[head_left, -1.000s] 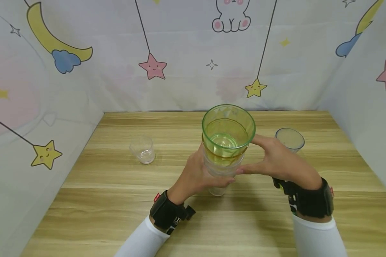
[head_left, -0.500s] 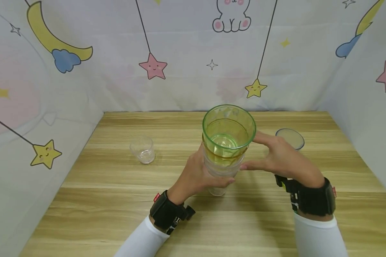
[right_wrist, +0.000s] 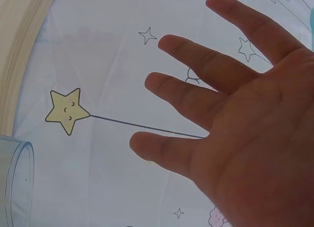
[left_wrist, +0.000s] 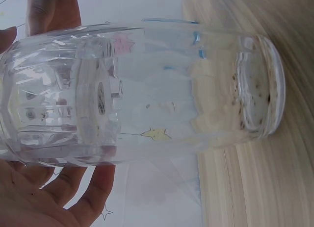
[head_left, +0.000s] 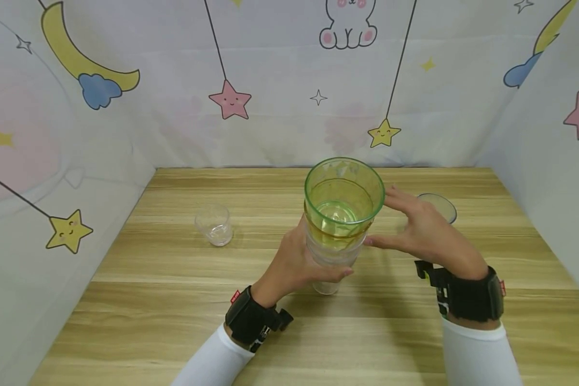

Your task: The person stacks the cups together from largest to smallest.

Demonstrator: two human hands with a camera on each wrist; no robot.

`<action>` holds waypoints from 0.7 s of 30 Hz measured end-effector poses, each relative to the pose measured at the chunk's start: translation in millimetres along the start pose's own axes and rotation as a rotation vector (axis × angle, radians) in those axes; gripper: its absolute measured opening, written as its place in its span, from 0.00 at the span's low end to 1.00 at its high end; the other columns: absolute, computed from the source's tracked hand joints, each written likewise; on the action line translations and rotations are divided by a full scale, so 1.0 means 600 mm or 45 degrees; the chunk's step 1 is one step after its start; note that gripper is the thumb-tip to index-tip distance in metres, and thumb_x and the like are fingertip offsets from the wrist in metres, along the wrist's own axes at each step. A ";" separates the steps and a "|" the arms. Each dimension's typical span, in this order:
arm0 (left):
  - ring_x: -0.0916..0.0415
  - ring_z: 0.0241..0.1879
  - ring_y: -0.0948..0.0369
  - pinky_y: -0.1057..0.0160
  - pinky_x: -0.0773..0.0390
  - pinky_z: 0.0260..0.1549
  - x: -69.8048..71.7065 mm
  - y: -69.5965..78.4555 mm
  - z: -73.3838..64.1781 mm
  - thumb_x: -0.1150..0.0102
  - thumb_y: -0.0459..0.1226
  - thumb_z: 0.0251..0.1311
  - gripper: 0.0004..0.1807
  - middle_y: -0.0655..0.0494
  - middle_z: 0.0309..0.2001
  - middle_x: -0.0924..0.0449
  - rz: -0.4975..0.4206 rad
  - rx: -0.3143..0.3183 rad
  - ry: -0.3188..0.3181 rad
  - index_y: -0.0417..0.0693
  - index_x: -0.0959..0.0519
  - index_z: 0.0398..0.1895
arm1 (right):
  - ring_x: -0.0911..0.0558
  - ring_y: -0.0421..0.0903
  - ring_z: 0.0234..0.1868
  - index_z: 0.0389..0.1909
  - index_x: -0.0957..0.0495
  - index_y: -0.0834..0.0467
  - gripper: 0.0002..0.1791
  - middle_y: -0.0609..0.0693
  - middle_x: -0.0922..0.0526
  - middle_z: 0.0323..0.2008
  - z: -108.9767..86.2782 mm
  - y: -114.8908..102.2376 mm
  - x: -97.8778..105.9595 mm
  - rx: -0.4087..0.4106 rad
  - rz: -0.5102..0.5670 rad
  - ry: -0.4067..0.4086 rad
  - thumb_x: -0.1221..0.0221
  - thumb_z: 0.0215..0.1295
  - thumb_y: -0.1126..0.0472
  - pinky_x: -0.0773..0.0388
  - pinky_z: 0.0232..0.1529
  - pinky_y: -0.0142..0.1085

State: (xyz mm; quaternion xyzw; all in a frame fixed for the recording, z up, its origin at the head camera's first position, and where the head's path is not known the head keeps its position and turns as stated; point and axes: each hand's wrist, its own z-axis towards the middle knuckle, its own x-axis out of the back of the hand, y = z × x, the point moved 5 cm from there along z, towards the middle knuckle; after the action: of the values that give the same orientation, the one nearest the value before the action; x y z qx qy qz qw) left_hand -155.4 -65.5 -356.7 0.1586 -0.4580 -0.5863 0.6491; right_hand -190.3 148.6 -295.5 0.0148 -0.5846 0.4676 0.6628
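A stack of nested drinking glasses stands upright at the middle of the wooden table (head_left: pixel 164 311). On top is a green-rimmed glass (head_left: pixel 340 228), with an amber line around the stack below its rim. Beneath, a tall clear glass (left_wrist: pixel 162 89) reaches down to the tabletop, another clear piece nested in its upper part. My left hand (head_left: pixel 296 260) grips the stack's clear section, fingers around the far side and thumb in front. My right hand (head_left: pixel 427 230) is just right of the stack, fingers spread and straight in the right wrist view, holding nothing.
A small clear glass (head_left: pixel 217 228) stands on the table to the left. Behind my right hand is a blue-rimmed glass (head_left: pixel 439 206), partly hidden. Printed cloth walls (head_left: pixel 280 128) enclose the back and both sides.
My right hand has drawn off the stack slightly to the right, its thumb and fingers spreading. The left hand and the stacked glasses stay in place.
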 end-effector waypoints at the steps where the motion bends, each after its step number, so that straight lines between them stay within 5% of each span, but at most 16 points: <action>1: 0.22 0.54 0.62 0.59 0.22 0.53 0.000 0.000 0.000 0.15 0.44 0.37 0.59 0.61 0.58 0.22 0.001 -0.006 -0.004 0.58 0.43 0.74 | 0.42 0.66 0.74 0.72 0.29 0.49 0.46 0.50 0.32 0.72 0.000 0.001 0.001 0.004 -0.002 0.005 0.22 0.51 0.48 0.43 0.67 0.66; 12: 0.22 0.53 0.63 0.60 0.22 0.53 0.000 -0.001 0.001 0.15 0.44 0.37 0.61 0.60 0.57 0.22 0.019 -0.020 -0.011 0.56 0.46 0.75 | 0.45 0.71 0.74 0.74 0.32 0.50 0.47 0.63 0.36 0.72 -0.003 0.017 0.007 -0.107 -0.083 0.005 0.25 0.54 0.46 0.57 0.62 0.78; 21: 0.21 0.53 0.63 0.60 0.21 0.52 0.000 -0.001 0.000 0.15 0.46 0.37 0.62 0.61 0.57 0.22 0.049 -0.018 -0.006 0.58 0.46 0.75 | 0.44 0.74 0.72 0.70 0.29 0.55 0.45 0.70 0.36 0.70 -0.004 0.029 0.012 -0.172 -0.181 0.031 0.25 0.53 0.44 0.56 0.59 0.80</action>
State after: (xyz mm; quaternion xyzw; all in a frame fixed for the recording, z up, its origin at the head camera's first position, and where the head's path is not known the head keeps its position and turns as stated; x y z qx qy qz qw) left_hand -156.1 -65.8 -357.1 0.1438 -0.4584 -0.5773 0.6603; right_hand -200.7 164.3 -299.7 0.0057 -0.6042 0.3789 0.7009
